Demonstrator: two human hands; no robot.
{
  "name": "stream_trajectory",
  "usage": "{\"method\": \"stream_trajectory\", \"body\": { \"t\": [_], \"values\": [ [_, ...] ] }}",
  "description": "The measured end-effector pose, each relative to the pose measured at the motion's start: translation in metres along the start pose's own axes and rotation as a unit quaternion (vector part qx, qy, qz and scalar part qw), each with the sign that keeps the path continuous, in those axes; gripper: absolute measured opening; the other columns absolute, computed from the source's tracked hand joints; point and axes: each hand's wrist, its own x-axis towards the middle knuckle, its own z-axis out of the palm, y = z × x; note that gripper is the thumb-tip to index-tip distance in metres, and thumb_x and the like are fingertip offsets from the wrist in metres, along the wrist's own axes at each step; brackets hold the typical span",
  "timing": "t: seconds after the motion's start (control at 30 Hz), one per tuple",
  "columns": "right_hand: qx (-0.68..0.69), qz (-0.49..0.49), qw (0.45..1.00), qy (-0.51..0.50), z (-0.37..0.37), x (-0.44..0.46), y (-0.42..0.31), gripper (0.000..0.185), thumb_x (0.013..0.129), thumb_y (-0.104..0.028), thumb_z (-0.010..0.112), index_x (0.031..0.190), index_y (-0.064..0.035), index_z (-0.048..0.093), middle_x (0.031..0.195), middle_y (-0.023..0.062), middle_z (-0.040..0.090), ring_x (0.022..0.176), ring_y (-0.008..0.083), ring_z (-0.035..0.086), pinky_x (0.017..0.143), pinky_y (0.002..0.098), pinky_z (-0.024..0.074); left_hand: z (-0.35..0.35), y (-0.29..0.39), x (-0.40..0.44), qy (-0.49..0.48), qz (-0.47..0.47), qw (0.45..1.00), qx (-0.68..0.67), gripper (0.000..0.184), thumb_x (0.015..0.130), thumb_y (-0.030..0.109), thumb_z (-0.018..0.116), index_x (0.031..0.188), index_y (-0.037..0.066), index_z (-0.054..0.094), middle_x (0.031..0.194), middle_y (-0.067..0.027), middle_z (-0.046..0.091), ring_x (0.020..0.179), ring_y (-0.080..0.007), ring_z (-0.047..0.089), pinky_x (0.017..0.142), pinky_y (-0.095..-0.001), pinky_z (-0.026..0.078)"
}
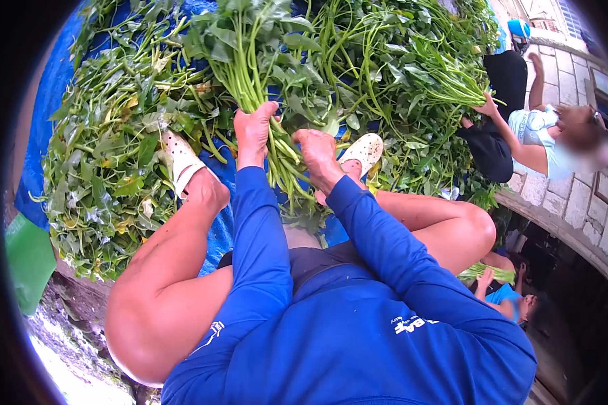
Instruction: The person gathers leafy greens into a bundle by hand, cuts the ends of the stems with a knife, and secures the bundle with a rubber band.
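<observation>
My left hand (252,135) is wrapped round a bunch of water spinach (246,74), its leafy tops pointing away from me. The cut stem ends (287,162) hang below the grip, between my forearms. Beside those stems is my right hand (317,154), its fingers curled in close to them. What lies inside the right fingers is hidden by the hand. More loose water spinach (128,115) is heaped around both hands and under the bunch.
A blue tarp (40,135) lies under the greens. My feet, in cream clogs (181,160), rest among them. At the right a person (530,135) holds another bunch (446,77); lower right, a second person (510,304) holds green stems. A green sheet (30,263) is at the left.
</observation>
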Motion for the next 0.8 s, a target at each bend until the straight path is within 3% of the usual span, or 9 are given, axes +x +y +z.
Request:
{"method": "stream_trajectory", "body": {
  "t": [0.07, 0.13, 0.17, 0.23, 0.27, 0.33, 0.4, 0.53, 0.8],
  "values": [
    [-0.202, -0.125, 0.971, 0.012, -0.008, 0.015, 0.009, 0.011, 0.088, -0.015, 0.069, 0.085, -0.0066, 0.075, 0.081, 0.0104, 0.071, 0.071, 0.0204, 0.061, 0.069, 0.0348, 0.0494, 0.007, 0.019, 0.0, 0.02, 0.038, 0.999, -0.016, 0.022, 0.087, 0.01, 0.084, 0.101, 0.001, 0.069, 0.081, -0.0068, 0.07, 0.063, -0.0171, 0.069, 0.055, -0.0321, 0.059],
    [-0.528, -0.33, 0.783, -0.012, -0.03, 0.041, 0.042, 0.013, 0.086, -0.018, 0.07, 0.085, -0.0058, 0.075, 0.082, 0.0141, 0.071, 0.072, 0.024, 0.064, 0.069, 0.0377, 0.051, 0.006, 0.048, 0.002, 0.023, 0.09, 0.996, -0.016, 0.029, 0.086, 0.009, 0.085, 0.108, -0.002, 0.069, 0.079, -0.0068, 0.07, 0.062, -0.0177, 0.069, 0.055, -0.0305, 0.057],
    [-0.646, -0.316, 0.683, -0.126, -0.037, 0.061, 0.053, 0.023, 0.088, -0.027, 0.077, 0.092, -0.005, 0.079, 0.086, 0.0134, 0.075, 0.077, 0.025, 0.071, 0.071, 0.0406, 0.0544, 0.002, 0.068, 0.001, 0.023, 0.093, 0.995, 0.013, 0.03, 0.086, 0.009, 0.085, 0.109, -0.002, 0.069, 0.08, -0.0073, 0.071, 0.063, -0.0179, 0.069, 0.056, -0.0304, 0.057],
    [-0.433, -0.073, 0.873, -0.213, -0.065, 0.036, -0.002, 0.035, 0.095, -0.037, 0.07, 0.105, -0.0043, 0.081, 0.087, 0.0159, 0.079, 0.087, 0.0342, 0.077, 0.086, 0.0462, 0.0604, -0.013, 0.098, -0.001, 0.014, 0.085, 0.995, 0.056, 0.032, 0.086, 0.01, 0.086, 0.11, -0.002, 0.069, 0.081, -0.0083, 0.072, 0.064, -0.0183, 0.069, 0.058, -0.0301, 0.058],
    [-0.455, -0.039, 0.867, -0.199, -0.071, 0.046, -0.015, 0.039, 0.095, -0.04, 0.071, 0.106, -0.0037, 0.081, 0.087, 0.0153, 0.079, 0.084, 0.0331, 0.077, 0.086, 0.0463, 0.0601, -0.017, 0.111, -0.002, 0.006, 0.078, 0.995, 0.068, 0.032, 0.086, 0.01, 0.086, 0.11, -0.002, 0.069, 0.082, -0.0087, 0.072, 0.065, -0.0185, 0.069, 0.059, -0.0299, 0.058],
    [-0.173, -0.107, 0.978, -0.051, -0.07, 0.07, -0.045, 0.043, 0.093, -0.043, 0.071, 0.099, -0.0019, 0.08, 0.09, 0.0204, 0.079, 0.08, 0.0292, 0.077, 0.084, 0.0436, 0.0596, -0.018, 0.127, -0.01, -0.028, 0.045, 0.997, 0.049, 0.03, 0.086, 0.01, 0.086, 0.108, -0.001, 0.069, 0.082, -0.0086, 0.072, 0.067, -0.0191, 0.071, 0.06, -0.0303, 0.059],
    [-0.024, -0.075, 0.997, 0.01, -0.06, 0.107, -0.068, 0.039, 0.092, -0.037, 0.069, 0.104, -0.0011, 0.078, 0.094, 0.0227, 0.079, 0.083, 0.0333, 0.077, 0.086, 0.0427, 0.0596, -0.015, 0.122, -0.009, -0.035, 0.014, 0.998, 0.053, 0.031, 0.085, 0.012, 0.085, 0.108, 0.0, 0.068, 0.082, -0.0091, 0.071, 0.067, -0.0193, 0.071, 0.06, -0.0316, 0.06],
    [-0.225, -0.085, 0.952, 0.189, -0.034, 0.177, -0.055, 0.04, 0.089, -0.026, 0.065, 0.121, -0.0044, 0.077, 0.131, 0.0254, 0.073, 0.126, 0.0423, 0.068, 0.11, 0.0447, 0.0518, 0.002, 0.096, 0.002, -0.053, -0.036, 0.997, 0.054, 0.032, 0.087, 0.014, 0.084, 0.109, 0.0, 0.065, 0.082, -0.0087, 0.07, 0.067, -0.0203, 0.07, 0.061, -0.0343, 0.062],
    [-0.08, -0.205, 0.973, 0.069, -0.068, 0.164, -0.048, 0.046, 0.098, -0.026, 0.072, 0.136, 0.0014, 0.07, 0.106, 0.0152, 0.079, 0.096, 0.0274, 0.075, 0.091, 0.0397, 0.0587, -0.001, 0.081, 0.014, -0.06, -0.072, 0.994, 0.061, 0.031, 0.087, 0.013, 0.084, 0.109, 0.002, 0.067, 0.085, -0.0059, 0.069, 0.069, -0.0165, 0.069, 0.065, -0.0308, 0.061]
  ]
}}
